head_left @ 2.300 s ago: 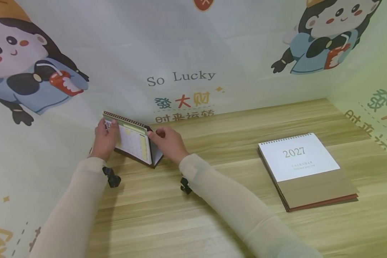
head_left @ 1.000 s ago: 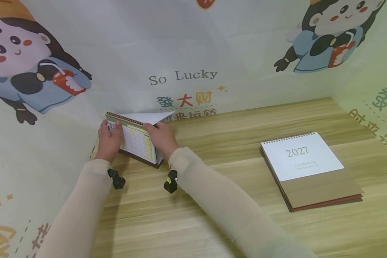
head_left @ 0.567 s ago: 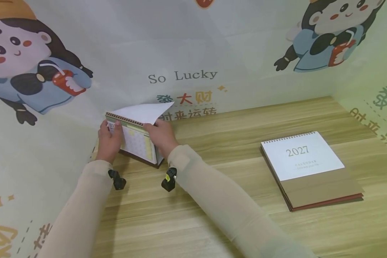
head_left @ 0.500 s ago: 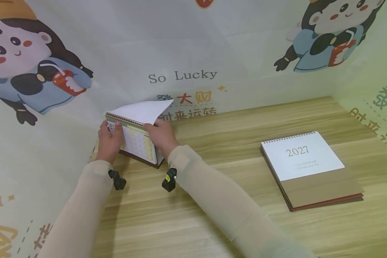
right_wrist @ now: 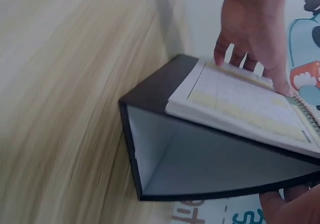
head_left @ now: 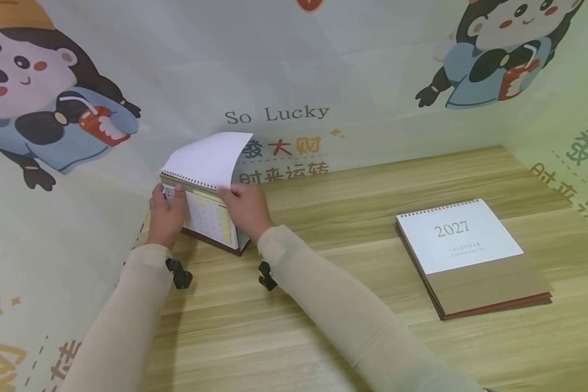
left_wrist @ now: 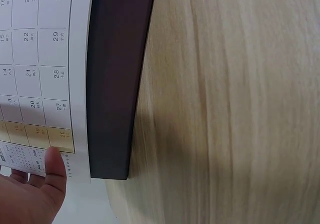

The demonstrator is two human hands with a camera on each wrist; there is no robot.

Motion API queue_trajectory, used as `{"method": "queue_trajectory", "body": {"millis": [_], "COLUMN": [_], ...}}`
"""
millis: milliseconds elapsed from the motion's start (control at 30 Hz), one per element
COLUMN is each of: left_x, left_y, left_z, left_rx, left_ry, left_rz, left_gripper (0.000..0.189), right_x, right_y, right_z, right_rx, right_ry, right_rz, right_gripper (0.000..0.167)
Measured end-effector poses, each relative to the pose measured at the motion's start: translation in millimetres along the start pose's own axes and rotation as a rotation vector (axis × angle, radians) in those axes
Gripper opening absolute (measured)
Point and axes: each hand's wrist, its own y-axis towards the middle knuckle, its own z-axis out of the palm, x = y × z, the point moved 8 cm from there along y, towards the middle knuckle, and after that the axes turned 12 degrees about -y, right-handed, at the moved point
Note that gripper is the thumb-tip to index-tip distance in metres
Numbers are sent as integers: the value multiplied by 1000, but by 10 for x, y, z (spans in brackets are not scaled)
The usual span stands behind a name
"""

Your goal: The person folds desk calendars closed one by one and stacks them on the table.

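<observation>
A spiral-bound desk calendar (head_left: 208, 218) stands tent-like at the table's back left, its month page facing me. My left hand (head_left: 165, 218) grips its left side, thumb on the printed front near the "07". At the upper right corner, my right hand (head_left: 250, 209) holds the calendar with the thumb in front and fingers behind. Above the binding rises a curved blank white page (head_left: 208, 155), its free edge up against the wall. The right wrist view shows the hollow stand (right_wrist: 210, 159) from its side, with right-hand fingers (right_wrist: 295, 204) at the back board.
To the right, a second desk calendar (head_left: 472, 256) marked "2027" lies flat on the wooden table (head_left: 333, 305). A printed wall covering (head_left: 362, 71) with cartoon figures rises close behind the standing calendar and along both sides.
The white page has come up from behind the binding and swung higher, now nearly upright. My right hand has shifted left and up to the calendar's top corner. The left hand keeps its grip.
</observation>
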Motion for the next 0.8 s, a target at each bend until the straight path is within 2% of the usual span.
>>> {"method": "queue_trajectory", "body": {"millis": [100, 233, 400, 567, 800], "left_x": [-12, -30, -45, -41, -62], "left_y": [-1, 4, 0, -6, -6], "left_z": [3, -3, -9, -9, -4], "left_rx": [-4, -8, -13, -9, 0], "left_ry": [-7, -14, -7, -7, -30], "left_rz": [11, 39, 62, 48, 85], "left_gripper": [83, 80, 80, 82, 82], "right_x": [20, 40, 40, 24, 21], "right_y": [-5, -16, -13, -3, -21], "right_z": [-17, -33, -29, -17, -29], "right_rx": [-1, 3, 11, 37, 27], "right_ry": [-49, -62, -46, -37, -23], "right_rz": [-52, -97, -141, -140, -128], "right_gripper": [52, 53, 32, 30, 29]}}
